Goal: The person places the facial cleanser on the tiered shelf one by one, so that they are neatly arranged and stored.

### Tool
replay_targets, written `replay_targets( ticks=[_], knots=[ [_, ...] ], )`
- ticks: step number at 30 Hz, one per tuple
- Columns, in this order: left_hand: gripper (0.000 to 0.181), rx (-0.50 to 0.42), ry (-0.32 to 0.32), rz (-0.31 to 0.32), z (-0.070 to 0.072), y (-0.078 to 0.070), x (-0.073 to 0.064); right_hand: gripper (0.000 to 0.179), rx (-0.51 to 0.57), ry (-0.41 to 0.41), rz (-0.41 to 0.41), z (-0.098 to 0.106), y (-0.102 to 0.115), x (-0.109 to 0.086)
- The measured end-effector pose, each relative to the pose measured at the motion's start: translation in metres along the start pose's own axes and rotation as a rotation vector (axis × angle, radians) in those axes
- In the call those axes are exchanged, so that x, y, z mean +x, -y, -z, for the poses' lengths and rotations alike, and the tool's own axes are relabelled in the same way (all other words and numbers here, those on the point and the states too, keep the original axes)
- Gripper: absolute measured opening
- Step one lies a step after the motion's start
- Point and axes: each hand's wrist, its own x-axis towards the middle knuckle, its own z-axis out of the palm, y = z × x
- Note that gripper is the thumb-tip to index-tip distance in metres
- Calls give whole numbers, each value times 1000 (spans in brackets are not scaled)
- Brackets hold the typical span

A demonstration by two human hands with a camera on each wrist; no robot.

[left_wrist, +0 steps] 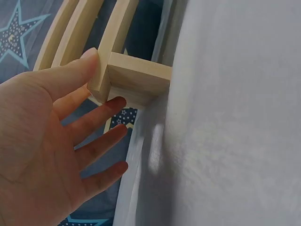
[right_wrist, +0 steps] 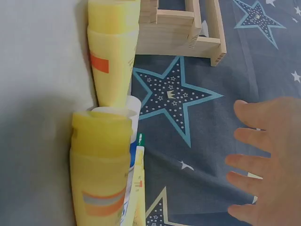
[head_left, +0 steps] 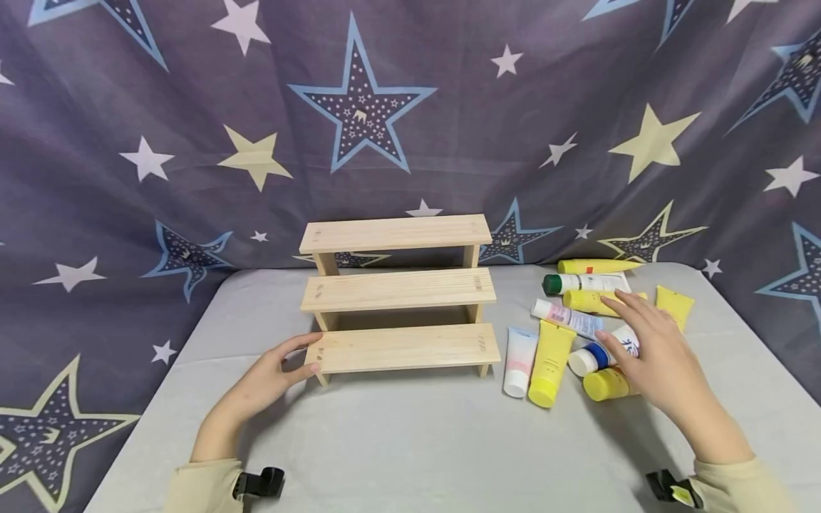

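A three-tier wooden display shelf stands on the table. My left hand is at the left end of its lowest board, holding that end between thumb and index finger. In the left wrist view the thumb lies along the board end, and the other fingers of the left hand are spread. My right hand, fingers spread, hovers over a group of tubes, holding nothing. Near it lie a yellow-capped tube, a white tube with a blue band and a pale purple tube.
Between shelf and right hand lie a pink-and-blue tube and a large yellow tube. Farther back are a green-capped tube and more yellow tubes. Behind the grey-covered table hangs a star-patterned cloth.
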Motion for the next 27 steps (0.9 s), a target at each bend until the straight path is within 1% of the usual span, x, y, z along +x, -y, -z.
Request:
replay_targets(
  ticks=[4,8,13,17,22,27],
  knots=[
    [59,-11,-5,-15,-2,-3,1,51,37,-4,-61,8,-3,-5],
    [59,-23,-2,-15,-3,-3,0,47,60,-18,-110,14,-14,-12],
    [60,-34,-1,-4,-3,0,0,39,92,-69,-136,17,-33,-20],
    [60,-29,-5,5,-2,1,-1,37,77,-96,-151,16,-46,-29],
    [59,-19,-14,-5,-1,1,-1,39,81,-73,-183,12,-62,-39],
    [57,-16,-19,-8,-1,2,-2,43,60,-13,-255,9,-81,-44]
  ],
)
